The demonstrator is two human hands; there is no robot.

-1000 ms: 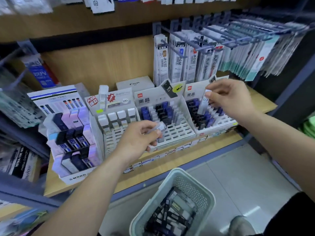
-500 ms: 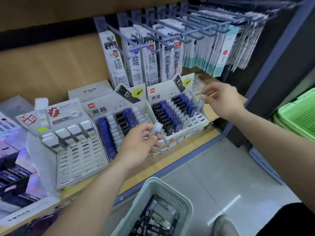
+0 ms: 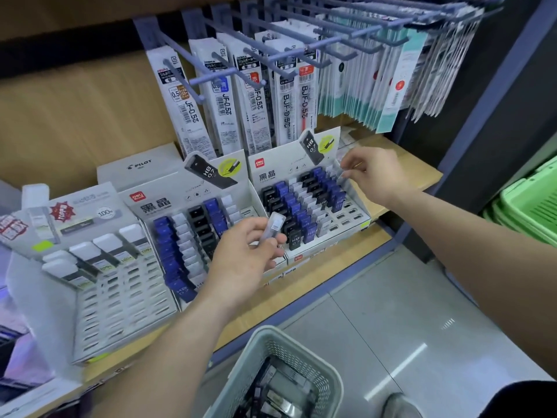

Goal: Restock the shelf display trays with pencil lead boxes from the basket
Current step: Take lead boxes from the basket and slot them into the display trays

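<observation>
Restock of the shelf (image 3: 407, 167), slotting step under way.
Held: left hand (image 3: 244, 254) grips 1 clear lead box (image 3: 273, 227) over the middle tray (image 3: 162, 203); right hand (image 3: 376, 173) pinches what looks like a 2nd box (image 3: 342, 174) at the right tray (image 3: 351, 217) back corner. Next move calls for seating each upright in a vacant slot. Counted: 2 hands apart, 3 trays, 1 basket (image 3: 303, 343) of stock below.

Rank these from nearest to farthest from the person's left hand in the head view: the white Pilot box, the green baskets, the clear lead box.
1. Clear lead box: pinched by the left hand itself.
2. White Pilot box: at the shelf back, up and left of the hand.
3. Green baskets: far right, past the shelf's end.
</observation>
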